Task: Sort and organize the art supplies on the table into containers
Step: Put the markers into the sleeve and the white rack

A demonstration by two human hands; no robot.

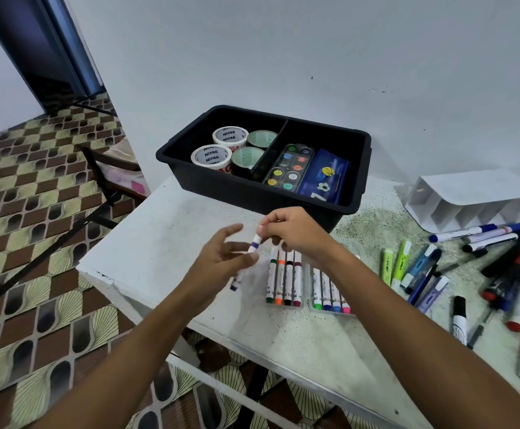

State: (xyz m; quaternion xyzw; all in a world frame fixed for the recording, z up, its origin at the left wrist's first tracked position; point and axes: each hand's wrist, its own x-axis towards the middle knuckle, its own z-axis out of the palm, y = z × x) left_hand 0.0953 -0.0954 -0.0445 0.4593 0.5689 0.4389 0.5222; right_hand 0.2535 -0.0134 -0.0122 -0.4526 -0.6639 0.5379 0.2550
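A purple marker slants between both hands: right hand pinching its far cap end, left hand loosely open at its middle; the marker tray lies just right of the grip.

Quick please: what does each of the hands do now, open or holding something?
Left hand: open, fingers relaxed beside the purple marker.
Right hand: pinching the top end of the purple marker.
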